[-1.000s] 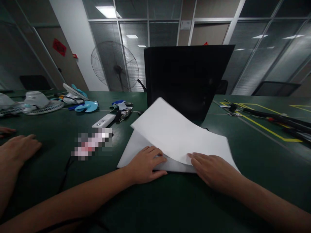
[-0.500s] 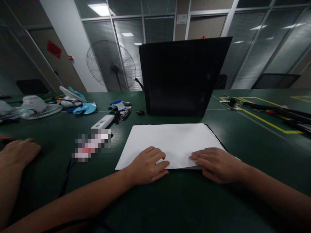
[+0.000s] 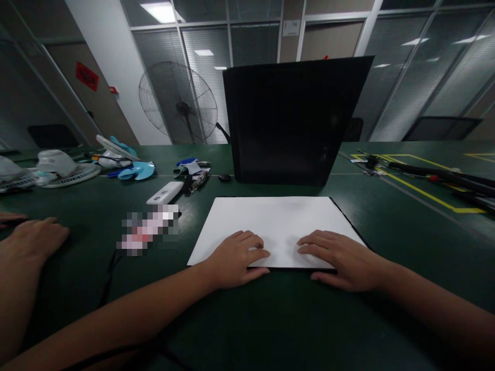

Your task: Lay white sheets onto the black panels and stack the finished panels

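Observation:
A white sheet of paper (image 3: pixel 270 216) lies flat on a thin board with a black edge (image 3: pixel 350 221), in the middle of the view. My left hand (image 3: pixel 237 260) rests on the near left part of the sheet, fingers bent slightly, thumb apart at the front edge. On the near right part lies my right hand (image 3: pixel 340 260), its fingers stretched out over the paper and its thumb on the table just in front of the board. Nothing shows in either hand.
A large black box-like panel (image 3: pixel 294 123) stands behind the paper. To the left are a white device (image 3: pixel 165 193), keys (image 3: pixel 199 179), a blurred item (image 3: pixel 149 229) with a cable, and fan parts (image 3: pixel 65 170). Another person's hand (image 3: pixel 36 239) rests at far left. Black poles (image 3: pixel 441 172) lie right.
My right thumb has moved away from the fingers, toward the table. The sheet's near right corner no longer sticks out past the board. My left hand has barely shifted.

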Demonstrator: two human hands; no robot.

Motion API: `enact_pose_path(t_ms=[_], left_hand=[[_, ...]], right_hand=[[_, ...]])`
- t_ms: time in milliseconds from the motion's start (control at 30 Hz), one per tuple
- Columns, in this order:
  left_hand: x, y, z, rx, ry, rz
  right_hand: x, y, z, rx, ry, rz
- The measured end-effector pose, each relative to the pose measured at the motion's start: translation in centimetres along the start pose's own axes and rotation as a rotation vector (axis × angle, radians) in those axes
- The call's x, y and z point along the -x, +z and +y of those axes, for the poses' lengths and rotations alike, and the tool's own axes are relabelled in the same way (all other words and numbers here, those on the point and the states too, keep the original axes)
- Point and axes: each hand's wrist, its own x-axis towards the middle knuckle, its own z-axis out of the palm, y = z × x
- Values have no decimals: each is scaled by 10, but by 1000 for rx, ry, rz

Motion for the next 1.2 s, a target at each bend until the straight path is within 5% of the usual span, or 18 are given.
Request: enact_pose_path(t_ms=[200,567,667,800,900,1200], left_hand=[[-1,-1,-4,81,-5,-6],[-2,-3,-3,13,16,-38],[-2,-4,-2,-2,8,-48],[-2,-4,-2,-24,10,-53],[-3,-5,-1,-61,32,-52],[-7,-6,-1,-165,85,-68]], right_hand=[[-1,2,4,42,35,27],[1,4,-7,346,-368,300],[3,-4,-1,243,-265,281],[8,-7,14,21,68,51],[9,-1,23,-95,178,-67],[5,4,15,85,-39,44]])
